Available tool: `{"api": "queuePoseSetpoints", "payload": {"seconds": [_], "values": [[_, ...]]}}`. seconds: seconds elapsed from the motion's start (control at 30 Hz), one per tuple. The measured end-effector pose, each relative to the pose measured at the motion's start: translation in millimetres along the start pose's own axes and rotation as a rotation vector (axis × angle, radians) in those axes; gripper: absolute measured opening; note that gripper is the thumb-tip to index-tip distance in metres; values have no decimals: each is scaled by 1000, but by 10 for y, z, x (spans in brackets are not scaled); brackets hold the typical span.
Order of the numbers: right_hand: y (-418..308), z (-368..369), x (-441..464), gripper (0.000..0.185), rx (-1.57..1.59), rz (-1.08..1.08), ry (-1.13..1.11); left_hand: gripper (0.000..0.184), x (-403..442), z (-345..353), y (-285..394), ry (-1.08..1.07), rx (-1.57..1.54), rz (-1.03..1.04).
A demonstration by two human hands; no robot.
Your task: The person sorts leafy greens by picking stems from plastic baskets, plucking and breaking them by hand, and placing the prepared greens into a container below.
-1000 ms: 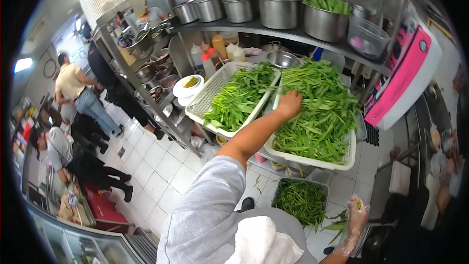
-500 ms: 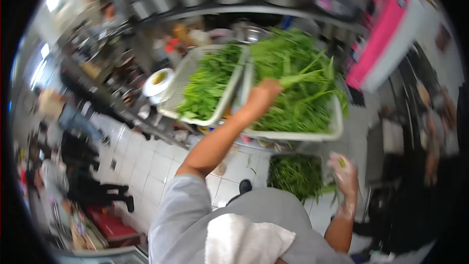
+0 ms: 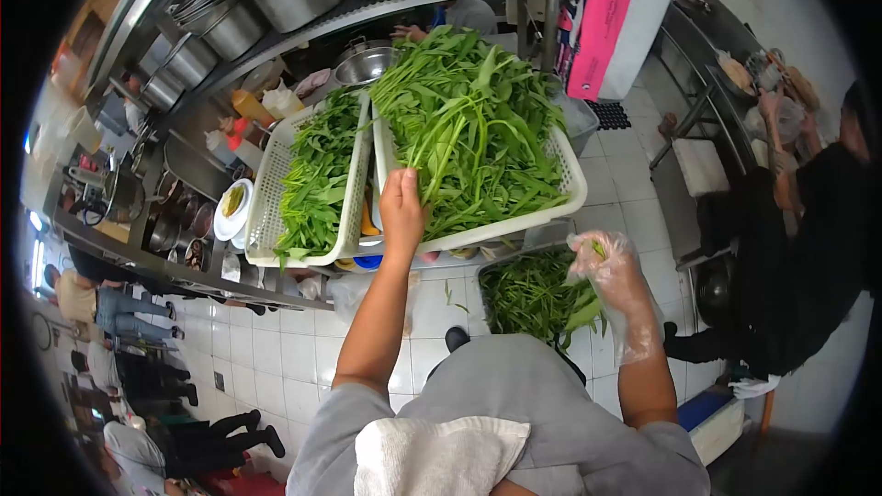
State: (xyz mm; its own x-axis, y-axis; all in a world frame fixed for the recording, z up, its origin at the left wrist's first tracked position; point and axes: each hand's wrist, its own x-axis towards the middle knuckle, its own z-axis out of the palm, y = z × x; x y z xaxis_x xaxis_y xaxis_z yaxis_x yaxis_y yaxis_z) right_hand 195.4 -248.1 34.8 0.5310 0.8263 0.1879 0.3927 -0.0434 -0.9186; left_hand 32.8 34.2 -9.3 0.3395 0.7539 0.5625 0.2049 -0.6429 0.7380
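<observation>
A large white basket (image 3: pixel 514 223) holds a heap of long-stemmed water spinach (image 3: pixel 487 119). At its front left corner my bare left hand (image 3: pixel 401 213) is closed round some of the stems, which run up across the heap. Lower right, my right hand (image 3: pixel 611 266) wears a clear plastic glove. Its fingers are curled, with a bit of green stem showing between them. Just left of and below that hand, a dark crate (image 3: pixel 487 308) on the floor holds more greens (image 3: pixel 533 289), some leaves hanging over its right side.
A second white basket (image 3: pixel 266 193) of shorter leafy greens (image 3: pixel 322 174) stands left of the first. Behind are a steel bowl (image 3: pixel 366 64) and a shelf of pots (image 3: pixel 299 0). A white plate (image 3: pixel 233 209) sits far left. A person in black (image 3: pixel 808 239) works at the right.
My left hand has moved left and nearer, from over the heap to the basket's front left corner. My gloved right hand has risen slightly and moved left beside the crate. The view has shifted.
</observation>
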Motion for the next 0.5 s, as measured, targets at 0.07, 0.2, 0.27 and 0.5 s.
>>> {"api": "queuePoseSetpoints", "payload": {"seconds": [0.07, 0.2, 0.27, 0.5], "values": [[-188, -11, 91, 17, 99, 437, -51, 26, -42, -59, 235, -180, -556, -539], [61, 288, 620, 26, -344, -282, -140, 28, -138, 49, 282, -227, -538, -560], [-7, 460, 1033, 33, -576, -448, -144, 28, -145, 43, 275, -257, -563, -527], [461, 610, 1984, 34, -715, 68, -167, 25, -16, -320, 380, -27, -654, -482]]}}
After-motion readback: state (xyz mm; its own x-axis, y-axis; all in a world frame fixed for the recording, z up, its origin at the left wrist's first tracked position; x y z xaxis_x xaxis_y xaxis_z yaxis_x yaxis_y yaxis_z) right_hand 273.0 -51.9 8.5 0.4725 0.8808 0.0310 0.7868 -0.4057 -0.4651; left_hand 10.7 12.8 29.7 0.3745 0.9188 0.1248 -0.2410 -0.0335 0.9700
